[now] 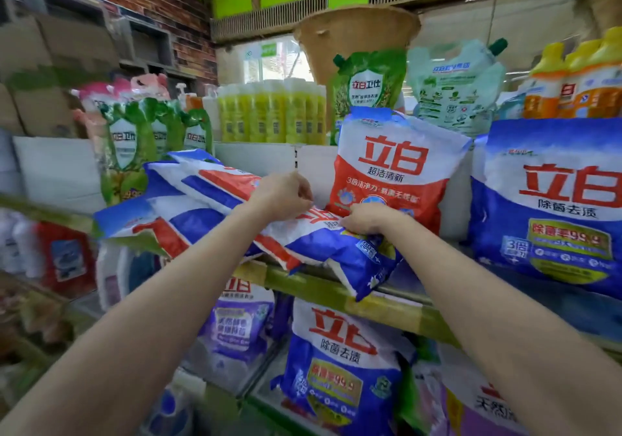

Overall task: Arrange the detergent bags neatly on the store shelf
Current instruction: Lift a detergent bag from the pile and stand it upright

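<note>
A blue, white and red detergent bag [323, 247] lies flat on top of a pile of similar bags [175, 206], its corner hanging over the shelf edge [387, 304]. My left hand [282, 196] pinches its upper edge. My right hand [367, 222] grips the same bag near its right side. Just behind my hands a red and white detergent bag [397, 169] stands upright. A large blue bag [552, 206] stands upright at the right.
Green pouches [131, 146] stand at the left, green bottles [272, 112] behind, and orange bottles [579, 82] at the upper right. More detergent bags [340, 365] fill the shelf below. A woven basket [356, 38] sits on top.
</note>
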